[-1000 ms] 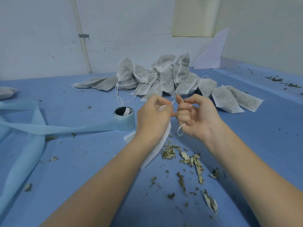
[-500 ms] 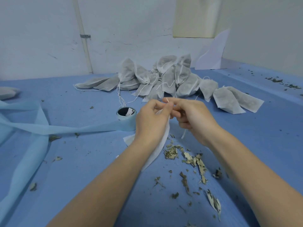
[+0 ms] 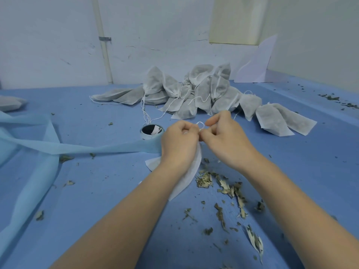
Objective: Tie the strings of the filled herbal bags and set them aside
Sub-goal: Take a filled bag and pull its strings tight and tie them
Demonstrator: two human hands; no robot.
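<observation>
Since half a second before: both hands drawn slightly apart, small string [image 3: 200,124] loop raised between them. Left hand [image 3: 179,141] and right hand [image 3: 223,136] noted close together, each pinching the string at the bag [image 3: 191,171] neck. Bag found hanging under the left hand, just right of the tape roll [image 3: 151,139]. Advised: pull both ends evenly, keep neck gathered, seat knot snug against fabric. Bag: thin, white, non-woven, flat. String: fine, white. Heap of bags [image 3: 204,94] observed beyond the roll; dry leaf scraps [image 3: 223,186] right of it.
</observation>
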